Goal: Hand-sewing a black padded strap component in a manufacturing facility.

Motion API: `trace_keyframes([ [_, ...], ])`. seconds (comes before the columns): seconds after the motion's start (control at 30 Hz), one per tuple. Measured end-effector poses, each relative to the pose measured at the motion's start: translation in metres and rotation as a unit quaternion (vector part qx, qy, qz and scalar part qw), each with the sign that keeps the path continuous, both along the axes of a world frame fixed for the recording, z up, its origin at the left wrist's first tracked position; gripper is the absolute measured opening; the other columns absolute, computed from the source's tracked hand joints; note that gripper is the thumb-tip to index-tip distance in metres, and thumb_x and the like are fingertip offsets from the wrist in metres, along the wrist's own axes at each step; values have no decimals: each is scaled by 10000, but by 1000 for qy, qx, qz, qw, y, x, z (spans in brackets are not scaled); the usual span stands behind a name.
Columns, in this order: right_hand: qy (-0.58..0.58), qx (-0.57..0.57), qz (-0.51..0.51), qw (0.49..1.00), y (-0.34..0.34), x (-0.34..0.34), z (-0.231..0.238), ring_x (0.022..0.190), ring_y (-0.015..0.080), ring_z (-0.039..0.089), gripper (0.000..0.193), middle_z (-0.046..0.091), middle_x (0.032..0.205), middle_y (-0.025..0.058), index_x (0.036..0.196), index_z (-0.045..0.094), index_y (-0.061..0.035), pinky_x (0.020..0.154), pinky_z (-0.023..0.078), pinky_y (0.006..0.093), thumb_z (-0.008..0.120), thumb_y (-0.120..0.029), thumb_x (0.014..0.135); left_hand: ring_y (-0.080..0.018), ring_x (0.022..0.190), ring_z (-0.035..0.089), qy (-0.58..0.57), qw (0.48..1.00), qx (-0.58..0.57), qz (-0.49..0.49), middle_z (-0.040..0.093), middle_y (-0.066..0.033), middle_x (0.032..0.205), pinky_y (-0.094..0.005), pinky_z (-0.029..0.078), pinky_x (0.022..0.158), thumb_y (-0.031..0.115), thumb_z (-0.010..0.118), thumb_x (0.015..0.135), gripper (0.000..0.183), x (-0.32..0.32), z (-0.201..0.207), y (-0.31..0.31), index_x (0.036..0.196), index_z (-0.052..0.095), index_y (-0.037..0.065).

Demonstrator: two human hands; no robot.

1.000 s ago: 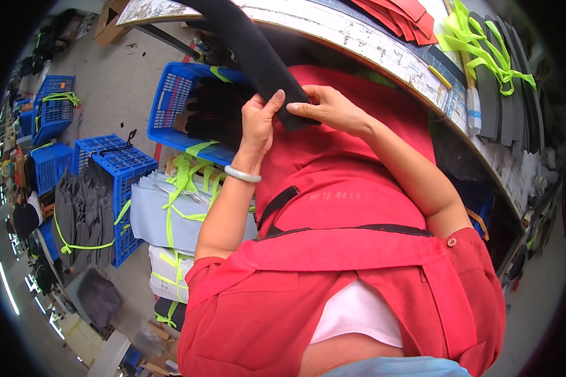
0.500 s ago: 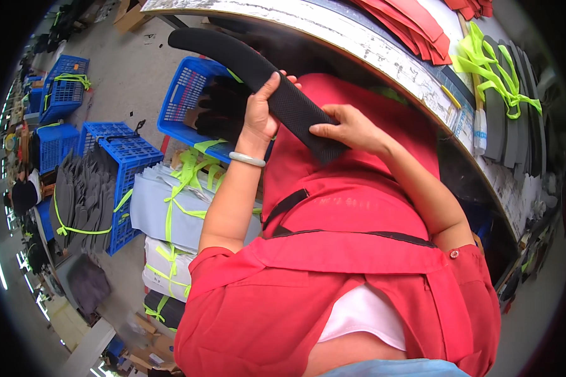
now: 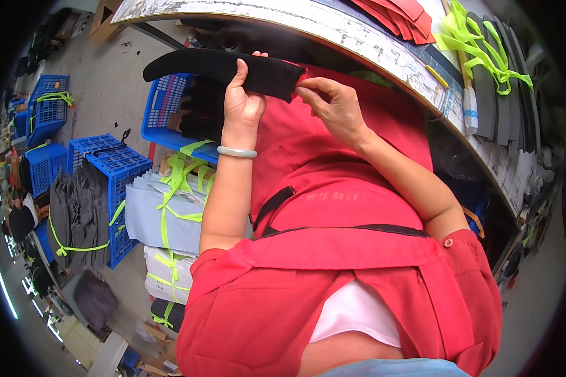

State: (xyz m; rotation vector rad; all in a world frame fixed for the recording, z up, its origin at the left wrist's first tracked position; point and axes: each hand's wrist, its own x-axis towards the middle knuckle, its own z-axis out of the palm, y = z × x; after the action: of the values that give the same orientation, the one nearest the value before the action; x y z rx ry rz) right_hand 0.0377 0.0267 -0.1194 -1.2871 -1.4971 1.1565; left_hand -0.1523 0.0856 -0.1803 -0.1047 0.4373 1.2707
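A long curved black foam strip (image 3: 201, 64) hangs in the air over my lap, below the worktable's edge (image 3: 358, 38). My left hand (image 3: 242, 100) grips it near its right end, with a pale bangle on that wrist. My right hand (image 3: 336, 107) pinches the strip's right tip with its fingertips. The strip's left end reaches out over a blue crate (image 3: 170, 113) on the floor. I wear a red apron.
Red pieces (image 3: 399, 12) and black strips tied with neon-green tape (image 3: 484, 56) lie on the table. On the floor to my left stand blue crates (image 3: 107, 169), grey bundles (image 3: 75, 217) and pale bundles (image 3: 163, 213) tied in green.
The strip has swung from slanting across my chest to nearly level and moved left, away from the table. My right hand has slid to its right tip.
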Motion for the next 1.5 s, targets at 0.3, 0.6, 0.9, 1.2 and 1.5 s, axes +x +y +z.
trace_keyframes([
  [0.3, 130, -224, -60, 964, 27, 5, -36, 821, 141, 674, 233, 704, 944, 54, 1092, 675, -5, 709, 547, 299, 628, -92, 881, -246, 1092, 597, 37, 999, 18, -3, 640, -127, 1130, -391, 446, 1032, 231, 649, 912, 333, 46, -7, -15, 1148, 594, 2],
  [0.6, 60, -199, -18, 978, 12, 24, -15, 652, 121, 633, 173, 677, 778, 55, 949, 688, 60, 602, 509, 269, 619, -80, 873, -295, 1139, 571, 69, 996, 39, 38, 620, -172, 1160, -448, 425, 1051, 318, 600, 937, 434, 0, -7, -12, 1195, 547, -28],
  [0.9, 6, -239, -13, 971, -5, 59, -26, 798, 109, 620, 233, 692, 903, 17, 973, 701, 16, 759, 492, 269, 651, -186, 867, -326, 1010, 637, 200, 966, 13, 161, 667, -159, 1034, -480, 513, 923, 350, 614, 925, 373, -146, -14, 5, 1072, 606, 7],
  [1.2, 204, -219, 2, 954, -24, 9, 18, 858, 51, 576, 239, 646, 919, -27, 1074, 673, 5, 772, 467, 202, 707, -80, 854, -216, 697, 703, 338, 904, -166, 204, 709, -71, 870, -236, 491, 424, 349, 589, 942, 272, -209, -35, -2, 948, 640, 81],
  [1.5, 122, -226, 92, 962, -33, 15, 6, 808, 53, 554, 165, 614, 873, -5, 969, 686, 27, 713, 454, 217, 652, -98, 867, -352, 986, 660, 357, 886, -175, 238, 667, -175, 1067, -485, 571, 839, 372, 533, 966, 403, -229, -62, -13, 1096, 589, -5],
])
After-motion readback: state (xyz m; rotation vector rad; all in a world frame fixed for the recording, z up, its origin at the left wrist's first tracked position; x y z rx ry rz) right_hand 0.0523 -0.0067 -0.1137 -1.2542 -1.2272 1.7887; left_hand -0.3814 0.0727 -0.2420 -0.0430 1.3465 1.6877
